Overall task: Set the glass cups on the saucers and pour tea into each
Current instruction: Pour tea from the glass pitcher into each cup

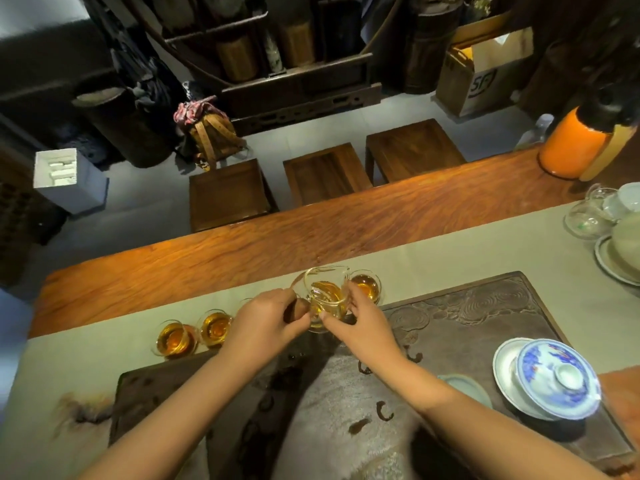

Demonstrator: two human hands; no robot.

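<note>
Amber tea fills three small glass cups (175, 337) along the worktop's (242, 247) far side; both hands, left grip (266, 323) and right grip (360, 320), clamp the tilted clear glass pitcher (327, 296) between them.

A long wooden table (311, 223) with a reddish grain runs across the room, a pale cloth runner (450, 251) along it. Beyond it three dark wooden stools (325, 173) stand on a grey floor (138, 209). Dark wooden shelves (277, 57) fill the back wall, a cardboard box (478, 77) to the right, a white box (65, 178) at left; the light is dim
</note>
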